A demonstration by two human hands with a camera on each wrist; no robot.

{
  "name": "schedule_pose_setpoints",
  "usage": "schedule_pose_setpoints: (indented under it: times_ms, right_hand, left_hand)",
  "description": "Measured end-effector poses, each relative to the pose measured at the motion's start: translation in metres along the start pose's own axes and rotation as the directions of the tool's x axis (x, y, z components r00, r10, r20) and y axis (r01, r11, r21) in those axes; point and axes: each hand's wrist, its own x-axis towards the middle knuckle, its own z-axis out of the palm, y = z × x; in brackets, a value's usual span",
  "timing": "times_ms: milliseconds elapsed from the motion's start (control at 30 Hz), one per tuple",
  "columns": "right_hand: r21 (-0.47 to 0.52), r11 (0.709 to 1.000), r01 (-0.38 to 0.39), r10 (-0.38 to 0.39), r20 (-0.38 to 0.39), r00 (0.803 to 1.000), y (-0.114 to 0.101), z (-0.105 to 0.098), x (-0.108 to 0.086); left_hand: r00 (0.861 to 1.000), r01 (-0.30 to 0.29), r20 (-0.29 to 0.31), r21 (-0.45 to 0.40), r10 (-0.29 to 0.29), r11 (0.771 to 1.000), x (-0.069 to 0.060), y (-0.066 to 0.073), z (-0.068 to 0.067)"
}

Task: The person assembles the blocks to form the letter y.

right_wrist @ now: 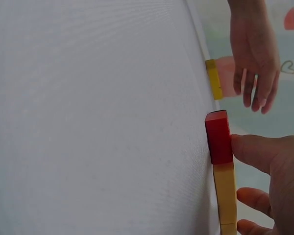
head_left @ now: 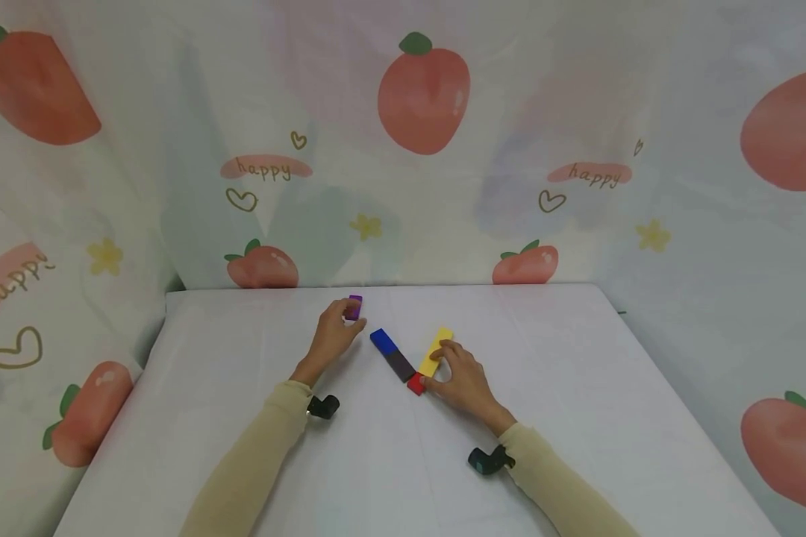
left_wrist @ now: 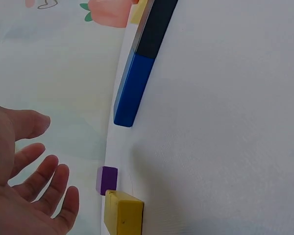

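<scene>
The blue block (head_left: 383,341) lay end to end with the dark block (head_left: 400,366), forming a slanting line. At its near end, the red block (head_left: 415,385) met a yellow block (right_wrist: 225,193), which slanted the other way. Apart from these was the purple block (left_wrist: 108,180), perhaps touching a second yellow block (left_wrist: 129,215).

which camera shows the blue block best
The left wrist view: the blue block is large there, with its whole length in sight and nothing in front of it. The head view shows it whole too, but small, end to end with the black block. The right wrist view does not show it.
</scene>
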Motion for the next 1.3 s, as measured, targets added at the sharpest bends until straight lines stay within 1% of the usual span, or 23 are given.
schedule_pose_setpoints:
  times_ms: [133,267,400,533,733,1033,1200,1300]
  right_hand:
    - [0.01,1.0,-0.004,0.004,0.0,1.0,-0.001,0.0,-0.001]
    - [0.004,1.0,0.002,-0.002,0.0,1.0,-0.001,-0.001,-0.001]
    - [0.003,1.0,0.009,-0.009,-0.001,1.0,-0.002,-0.002,-0.001]
    - [0.007,1.0,0.005,-0.005,0.003,1.0,-0.002,-0.003,-0.001]
    - [0.003,1.0,-0.002,0.002,0.005,1.0,-0.002,-0.002,-0.001]
    - [0.007,1.0,-0.002,0.002,-0.003,1.0,-0.002,-0.001,0.0]
    - [0.001,1.0,-0.019,0.019,0.006,1.0,-0.001,-0.001,-0.001]
    - [0.009,1.0,-0.021,0.021,0.002,1.0,-0.002,-0.001,-0.001]
  left_hand:
    - [1.0,0.022,-0.014,0.001,-0.022,1.0,0.005,-0.001,-0.002]
    - [0.999,0.038,-0.016,0.006,-0.038,0.999,0.009,0.0,-0.004]
    - [0.998,0.068,-0.013,0.004,-0.068,0.998,0.014,0.0,-0.003]
    - [0.994,0.106,-0.026,0.008,-0.106,0.994,0.02,-0.002,-0.002]
    - [0.983,0.179,-0.033,0.024,-0.178,0.984,0.026,-0.004,-0.001]
    - [0.973,0.231,-0.038,0.042,-0.23,0.972,0.035,-0.007,0.002]
    - [0.96,0.281,-0.035,0.085,-0.279,0.956,0.038,-0.012,0.007]
    - [0.951,0.31,-0.044,0.104,-0.307,0.945,0.039,-0.015,0.009]
